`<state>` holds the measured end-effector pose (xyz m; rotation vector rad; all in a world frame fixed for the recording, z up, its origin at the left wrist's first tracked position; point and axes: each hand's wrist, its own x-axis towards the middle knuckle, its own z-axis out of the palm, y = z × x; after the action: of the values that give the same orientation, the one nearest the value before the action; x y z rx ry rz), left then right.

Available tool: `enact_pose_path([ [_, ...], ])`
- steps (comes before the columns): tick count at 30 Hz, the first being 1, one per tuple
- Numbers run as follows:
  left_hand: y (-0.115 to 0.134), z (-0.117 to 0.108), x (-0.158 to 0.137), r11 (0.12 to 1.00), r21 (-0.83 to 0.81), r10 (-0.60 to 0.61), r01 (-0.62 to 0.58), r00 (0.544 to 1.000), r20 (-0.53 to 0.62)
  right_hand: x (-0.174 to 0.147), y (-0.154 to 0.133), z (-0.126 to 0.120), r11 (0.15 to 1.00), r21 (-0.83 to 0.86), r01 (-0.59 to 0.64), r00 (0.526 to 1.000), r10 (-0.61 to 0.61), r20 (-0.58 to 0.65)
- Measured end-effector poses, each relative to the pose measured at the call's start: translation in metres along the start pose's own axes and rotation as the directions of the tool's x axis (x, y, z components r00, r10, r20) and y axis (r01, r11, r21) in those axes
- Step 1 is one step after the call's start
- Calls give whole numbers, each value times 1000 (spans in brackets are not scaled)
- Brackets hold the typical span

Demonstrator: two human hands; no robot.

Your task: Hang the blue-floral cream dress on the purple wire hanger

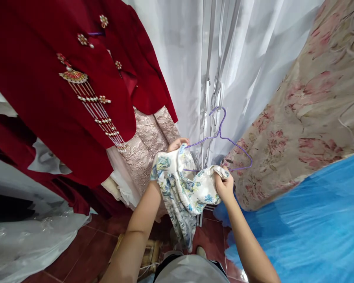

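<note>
A white floral garment [191, 194] with blue and yellow-green print hangs between my two hands. My left hand [177, 144] is closed at its left shoulder, partly covered by the cloth, beside the left end of a purple wire hanger [235, 144]. That left end runs into the neckline, while the right end sticks out bare past the cloth. With fingers pinched, my right hand [225, 184] grips the garment's right shoulder edge, just below the hanger's lower bar. The hanger's hook points up; whether anything supports it I cannot tell.
A red velvet jacket [76, 78] with beaded brooches hangs at left, over pale pink brocade [149, 141]. White curtains [177, 59] and white metal bars [208, 90] stand ahead. Floral fabric [306, 114] and blue tulle [306, 216] fill the right. Red tiles [79, 251] cover the floor.
</note>
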<state>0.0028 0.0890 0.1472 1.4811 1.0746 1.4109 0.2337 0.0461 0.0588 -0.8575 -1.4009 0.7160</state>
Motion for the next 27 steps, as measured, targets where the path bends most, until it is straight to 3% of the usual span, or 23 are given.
enact_pose_path([
  [3, 24, -48, -13, 999, 1, 37, -38, 997, 74, 4, -2, -13, 997, -68, 42, 997, -38, 64],
  [6, 44, -70, -29, 959, 279, -8, -42, 984, 176, 6, -5, -21, 990, -112, 85, 991, -73, 109],
  [8, 54, -66, -34, 879, 474, -30, -46, 988, 150, 5, -8, -21, 986, -120, 114, 986, -98, 135],
  [11, 66, -41, -29, 706, 706, 24, -65, 997, 68, 2, -14, -14, 979, -131, 157, 976, -133, 175],
  [13, 74, -19, -20, 571, 814, 60, -108, 994, 90, 1, -18, -6, 974, -139, 181, 972, -156, 177],
  [15, 77, 2, -10, 491, 853, 109, -177, 984, 141, -1, -21, 2, 973, -141, 182, 975, -160, 155],
  [18, 73, 22, 1, 536, 802, 214, -262, 962, 171, -5, -26, 5, 980, -141, 141, 984, -123, 127],
  [22, 57, 16, 6, 672, 657, 350, -342, 928, 126, -8, -31, -17, 964, -158, 216, 976, -207, 71],
  [24, 51, 6, 7, 684, 632, 408, -365, 909, 84, -7, -32, -38, 932, -231, 279, 952, -300, -62],
  [27, 47, -4, 9, 663, 642, 438, -384, 895, 83, -3, -29, -70, 924, -288, 250, 882, -340, -326],
])
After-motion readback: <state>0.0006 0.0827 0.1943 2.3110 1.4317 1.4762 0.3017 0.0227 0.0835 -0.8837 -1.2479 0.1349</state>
